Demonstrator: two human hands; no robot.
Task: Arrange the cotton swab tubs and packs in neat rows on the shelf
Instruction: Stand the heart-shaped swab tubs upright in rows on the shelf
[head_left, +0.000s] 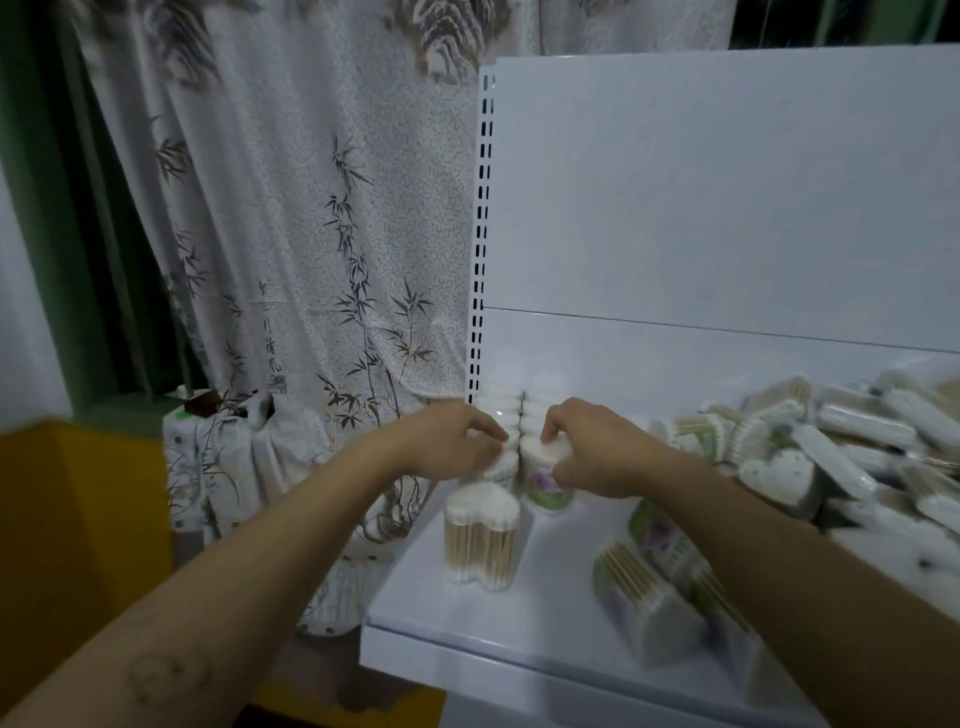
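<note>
Two rows of heart-shaped cotton swab tubs (506, 410) run from the back panel toward me at the left end of the white shelf (415, 608). My left hand (457, 444) grips a tub in the left row. My right hand (592, 452) holds a tub with a purple-flower label (545, 486) at the front of the right row. A clear tub with wooden sticks (480, 538) stands upright in front of the left row. Two tubs (660, 577) lie on their sides near the shelf's front edge, under my right forearm.
A loose heap of swab tubs and packs (831, 447) covers the right part of the shelf. The white back panel (727, 208) rises behind. A bamboo-print curtain (291, 234) hangs to the left, over a draped object, with a yellow block (62, 519) at lower left.
</note>
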